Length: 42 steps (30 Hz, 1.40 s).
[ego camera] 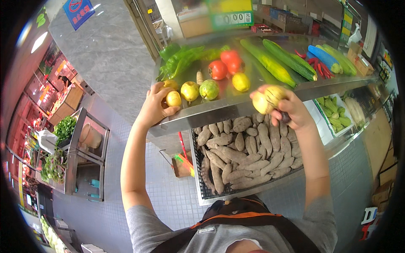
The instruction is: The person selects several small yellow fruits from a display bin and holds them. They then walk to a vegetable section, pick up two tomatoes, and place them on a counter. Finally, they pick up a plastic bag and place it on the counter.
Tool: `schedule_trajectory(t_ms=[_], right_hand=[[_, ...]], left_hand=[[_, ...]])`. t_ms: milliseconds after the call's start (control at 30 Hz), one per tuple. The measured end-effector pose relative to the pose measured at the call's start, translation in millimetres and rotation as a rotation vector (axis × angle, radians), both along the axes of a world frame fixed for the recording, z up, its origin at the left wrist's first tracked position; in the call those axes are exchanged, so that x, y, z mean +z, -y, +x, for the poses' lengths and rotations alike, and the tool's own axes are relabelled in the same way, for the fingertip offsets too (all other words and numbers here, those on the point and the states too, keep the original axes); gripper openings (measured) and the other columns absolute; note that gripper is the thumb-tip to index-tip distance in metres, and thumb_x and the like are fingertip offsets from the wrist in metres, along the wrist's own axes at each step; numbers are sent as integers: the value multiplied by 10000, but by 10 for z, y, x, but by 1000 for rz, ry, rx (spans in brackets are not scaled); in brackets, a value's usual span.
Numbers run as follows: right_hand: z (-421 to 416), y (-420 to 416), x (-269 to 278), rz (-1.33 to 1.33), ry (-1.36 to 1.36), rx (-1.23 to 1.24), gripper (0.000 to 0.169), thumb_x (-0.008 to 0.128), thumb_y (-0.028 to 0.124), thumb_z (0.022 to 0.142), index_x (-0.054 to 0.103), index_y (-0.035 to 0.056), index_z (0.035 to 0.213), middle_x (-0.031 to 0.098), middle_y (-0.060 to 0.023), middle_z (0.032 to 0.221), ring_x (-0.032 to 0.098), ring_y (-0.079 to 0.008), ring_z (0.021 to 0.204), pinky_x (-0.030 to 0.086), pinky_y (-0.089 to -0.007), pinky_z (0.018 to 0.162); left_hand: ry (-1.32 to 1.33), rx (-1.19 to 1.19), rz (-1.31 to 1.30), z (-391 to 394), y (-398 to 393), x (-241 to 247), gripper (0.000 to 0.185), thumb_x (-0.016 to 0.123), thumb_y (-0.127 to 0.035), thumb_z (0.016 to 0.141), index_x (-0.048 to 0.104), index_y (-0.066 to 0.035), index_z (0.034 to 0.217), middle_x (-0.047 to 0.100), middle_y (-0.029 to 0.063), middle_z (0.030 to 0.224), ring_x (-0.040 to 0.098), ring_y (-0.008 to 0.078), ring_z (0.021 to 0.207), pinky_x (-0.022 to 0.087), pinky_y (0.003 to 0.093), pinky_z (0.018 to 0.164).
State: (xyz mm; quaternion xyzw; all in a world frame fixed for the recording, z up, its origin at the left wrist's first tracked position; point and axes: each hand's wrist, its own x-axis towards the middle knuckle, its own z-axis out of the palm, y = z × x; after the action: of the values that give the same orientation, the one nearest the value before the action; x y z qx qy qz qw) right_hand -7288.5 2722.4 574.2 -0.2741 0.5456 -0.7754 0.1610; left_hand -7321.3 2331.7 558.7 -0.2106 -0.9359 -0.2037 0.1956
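Note:
My left hand (155, 106) is at the near left corner of a stainless-steel shelf (205, 111), its fingers and thumb curled around a small round yellow fruit (173, 98). Another yellow fruit (171, 84) shows just beyond those fingers. Raised by the shelf's front edge, my right hand (292, 109) grips yellow fruits with dark streaks (274, 96), probably pepino melons. A small dark round thing (285, 117) is also in that hand, partly hidden by the fingers. Between the hands lie a yellow fruit (190, 91), a greenish fruit (209, 89) and a lone yellow one (241, 82).
Behind are green peppers (183, 61), tomatoes (218, 70), cucumbers (286, 58) and red chillies (319, 68). Below the shelf, a black crate (207, 193) holds brown tubers (250, 158). A grey stone-patterned pillar (107, 47) stands left; a metal rack (72, 158) carries leafy greens.

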Motion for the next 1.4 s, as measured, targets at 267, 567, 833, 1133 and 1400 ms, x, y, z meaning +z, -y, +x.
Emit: schedule_trajectory(t_ms=[267,567,833,1133,1400], right_hand=[[-540,616,340,607,-357,-223,494,751,220,705,598,83,1154,577,-53,1029,585,-126,810,509,-272,617],[-967,831,328,1159,-1052,-93,510,735,64,600,623,90,1097,496,-106,1145,559,-226,803,477,-316,754],[-1198,775,351,1116,-889,52,514,691,87,677,586,88,1180,650,-98,995,606,-200,867,470,-323,785],[-1238,295,431,532,-375,-550,293,647,146,802,612,36,1071,581,-10,770,469,-52,511,416,-207,445],[-1199,138,-124,122,-48,-673,164,630,129,823,606,30,951,541,11,719,467,-37,490,384,-191,423]], left_hand=[[-94,-83,117,25,45,-100,568,739,-384,698,587,-57,1137,462,195,1267,339,387,1236,318,448,1018],[-66,80,-322,-280,-447,117,623,677,-465,694,565,-56,1150,588,132,1124,370,383,1226,248,567,1011],[-59,51,-86,-214,-446,74,676,719,-296,624,516,-108,1240,575,138,1152,409,333,1207,232,467,1030],[105,2,193,-450,-457,235,660,719,-436,700,557,-8,1175,580,202,1145,503,322,1130,368,396,961],[461,147,-42,-1309,-1194,337,712,716,-498,681,577,33,1134,615,191,1081,618,276,936,477,343,810]])
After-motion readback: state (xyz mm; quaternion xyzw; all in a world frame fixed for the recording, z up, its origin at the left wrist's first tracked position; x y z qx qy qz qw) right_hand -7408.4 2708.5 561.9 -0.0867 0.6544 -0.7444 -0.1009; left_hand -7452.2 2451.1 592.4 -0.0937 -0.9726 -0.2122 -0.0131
